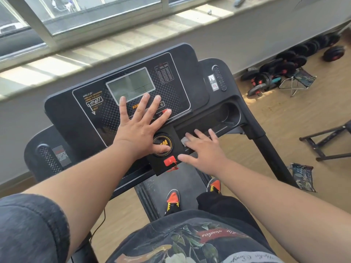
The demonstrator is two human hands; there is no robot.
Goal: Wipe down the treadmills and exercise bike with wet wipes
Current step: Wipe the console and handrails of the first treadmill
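On treadmill console (79,118), left hand (141,126) flat, fingers splayed, right hand (201,149) fingers apart pressing wipe (184,139).

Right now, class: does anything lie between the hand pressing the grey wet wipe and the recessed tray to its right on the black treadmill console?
Nothing visible does. The right hand presses the grey wet wipe at the recessed tray's near edge.

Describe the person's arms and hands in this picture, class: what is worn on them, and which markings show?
Both hands, left hand and right hand, are bare: no gloves, rings or watch visible. The forearms are uncovered. A dark grey short sleeve covers the left upper arm. No markings show.
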